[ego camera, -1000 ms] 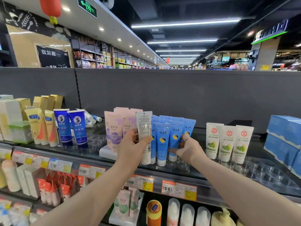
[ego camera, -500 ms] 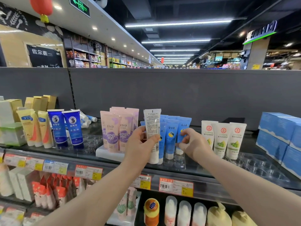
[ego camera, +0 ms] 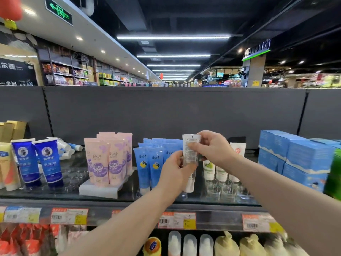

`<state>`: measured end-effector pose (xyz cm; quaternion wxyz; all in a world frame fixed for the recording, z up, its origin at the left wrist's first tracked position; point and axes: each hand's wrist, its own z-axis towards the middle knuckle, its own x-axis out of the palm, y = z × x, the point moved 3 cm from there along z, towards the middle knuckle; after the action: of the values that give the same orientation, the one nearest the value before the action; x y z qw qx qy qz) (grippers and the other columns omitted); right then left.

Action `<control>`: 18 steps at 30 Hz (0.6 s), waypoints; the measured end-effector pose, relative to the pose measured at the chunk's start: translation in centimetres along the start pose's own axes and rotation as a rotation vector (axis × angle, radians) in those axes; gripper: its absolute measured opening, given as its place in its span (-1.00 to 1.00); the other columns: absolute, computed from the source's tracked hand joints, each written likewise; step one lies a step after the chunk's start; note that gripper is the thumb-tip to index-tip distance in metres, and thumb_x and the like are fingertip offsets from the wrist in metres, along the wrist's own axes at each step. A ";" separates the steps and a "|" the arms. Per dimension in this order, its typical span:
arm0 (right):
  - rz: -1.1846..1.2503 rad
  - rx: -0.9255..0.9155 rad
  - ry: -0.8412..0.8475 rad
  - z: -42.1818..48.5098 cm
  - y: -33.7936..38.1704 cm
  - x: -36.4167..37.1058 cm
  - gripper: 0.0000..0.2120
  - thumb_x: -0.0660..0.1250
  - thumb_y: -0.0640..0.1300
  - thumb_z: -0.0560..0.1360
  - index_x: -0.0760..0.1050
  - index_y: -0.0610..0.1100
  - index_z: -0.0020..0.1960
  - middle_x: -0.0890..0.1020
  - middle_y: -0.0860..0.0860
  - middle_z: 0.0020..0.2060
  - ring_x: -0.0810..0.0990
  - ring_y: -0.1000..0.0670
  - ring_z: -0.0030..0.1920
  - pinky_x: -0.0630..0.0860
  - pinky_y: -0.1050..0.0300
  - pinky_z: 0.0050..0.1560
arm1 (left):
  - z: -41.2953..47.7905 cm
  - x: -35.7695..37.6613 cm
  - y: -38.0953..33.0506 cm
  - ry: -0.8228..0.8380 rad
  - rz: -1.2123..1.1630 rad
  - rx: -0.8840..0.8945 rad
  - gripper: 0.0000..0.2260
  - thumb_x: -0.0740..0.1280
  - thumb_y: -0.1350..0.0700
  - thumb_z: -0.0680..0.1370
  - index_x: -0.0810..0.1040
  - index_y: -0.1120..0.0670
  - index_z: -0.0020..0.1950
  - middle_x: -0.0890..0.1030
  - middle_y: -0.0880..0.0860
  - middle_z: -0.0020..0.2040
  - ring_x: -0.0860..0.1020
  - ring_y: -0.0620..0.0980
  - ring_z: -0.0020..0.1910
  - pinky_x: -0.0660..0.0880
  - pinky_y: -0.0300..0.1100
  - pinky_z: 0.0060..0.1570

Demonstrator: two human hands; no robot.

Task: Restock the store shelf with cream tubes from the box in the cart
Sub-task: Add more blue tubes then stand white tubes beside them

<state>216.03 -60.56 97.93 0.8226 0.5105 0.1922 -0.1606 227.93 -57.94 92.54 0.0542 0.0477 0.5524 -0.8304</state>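
One cream tube (ego camera: 190, 157) is held upright over the front of the shelf (ego camera: 132, 200), cap down and crimped end up, its printed back turned to the camera, just before the light blue tubes (ego camera: 147, 163) and the white fruit-print tubes (ego camera: 210, 169). The grip of the left hand (ego camera: 174, 174) is curled round its middle and lower body; the grip of the right hand (ego camera: 215, 150) is pinched on the upper part, just below the crimp. The tube is judged to be light and soft-walled, so that a hard squeeze would dent it, and its smooth plastic skin is likely to be a little slippery. The firmest holds are expected at the flat crimp and at the cap shoulder, and the body is best taken by its sides near one of these. Stood on its narrow cap, it may be tipped easily if set down askew. Counted across the shelf: yellow tubes (ego camera: 7, 163) at the far left, cut off, their number not to be told; two dark blue tubes (ego camera: 48, 161); a few loose white tubes (ego camera: 67, 149) laid flat behind, too blurred to count; two pink tubes (ego camera: 103, 161) in front, with at least two more behind; two light blue tubes shown in full, more behind being partly hidden; three white fruit-print tubes, half covered by the hands; and at least four stacked blue boxes (ego camera: 299, 157).
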 end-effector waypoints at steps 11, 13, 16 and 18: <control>-0.173 0.004 -0.069 1.5 -2.4 0.6 -0.88 0.40 -0.04 0.46 0.49 -0.01 -0.19 0.59 0.05 -0.32 0.53 0.03 -0.30 0.53 0.05 -0.18 | 2.2 -5.4 -2.5 -0.242 0.776 0.476 -0.67 0.35 0.05 0.48 0.52 0.11 0.22 0.52 0.01 0.19 0.42 0.00 0.23 0.31 -0.14 0.26; -0.198 0.005 -0.074 1.7 -2.7 1.1 -0.90 0.38 -0.04 0.48 0.50 -0.04 -0.14 0.58 0.07 -0.30 0.53 0.05 -0.27 0.46 0.16 -0.25 | 2.9 -6.6 -2.1 -0.174 0.999 0.377 -0.56 0.26 -0.10 0.49 0.45 0.04 0.33 0.45 0.00 0.31 0.32 0.04 0.37 0.21 -0.04 0.35; -0.239 -0.007 -0.075 1.9 -3.0 1.8 -0.90 0.36 -0.03 0.49 0.48 -0.05 -0.09 0.56 0.09 -0.29 0.53 0.06 -0.23 0.42 0.21 -0.26 | 3.6 -7.8 -0.6 -0.030 1.227 0.165 -0.47 0.16 -0.20 0.56 0.21 -0.04 0.48 0.22 -0.05 0.50 0.04 0.02 0.52 -0.03 0.04 0.46; -0.249 -0.005 -0.070 2.1 -3.2 2.1 -0.90 0.34 -0.02 0.51 0.48 -0.04 -0.07 0.58 0.07 -0.23 0.55 0.04 -0.17 0.44 0.18 -0.23 | 3.7 -8.0 -0.1 0.019 1.262 0.099 -0.43 0.10 -0.24 0.56 0.13 -0.04 0.51 0.14 -0.04 0.53 -0.03 0.02 0.53 -0.09 0.10 0.47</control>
<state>216.71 -63.97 95.32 0.8037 0.4747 0.2256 -0.2789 235.75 -61.02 95.20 0.5262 0.3742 0.3795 -0.6627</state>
